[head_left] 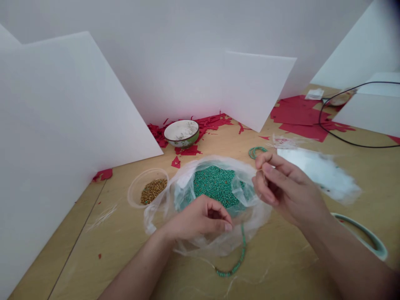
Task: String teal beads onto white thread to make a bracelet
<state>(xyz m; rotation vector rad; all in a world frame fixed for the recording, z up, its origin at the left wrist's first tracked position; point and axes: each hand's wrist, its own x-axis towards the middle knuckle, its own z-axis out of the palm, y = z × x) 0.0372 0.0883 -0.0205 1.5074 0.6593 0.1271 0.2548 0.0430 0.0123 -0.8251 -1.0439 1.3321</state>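
A clear plastic bag (162, 208) lies open on the wooden table with a heap of green beads (215, 185) in it. My left hand (200, 218) rests curled on the bag's near edge, fingertips pinched together; what it holds is too small to see. My right hand (283, 187) hovers at the bag's right side, its fingers pinched on a thin clear thread. A strung line of green beads (239, 258) trails from under the bag toward me. A small loop of green beads (256, 151) lies beyond my right hand.
A clear cup of brown beads (151, 191) stands left of the bag. A white bowl (181, 132) sits at the back among red paper scraps (300, 116). White boards (62, 112) wall the table. Another plastic bag (321, 171), a green ring (371, 241) and a black cable (343, 141) lie right.
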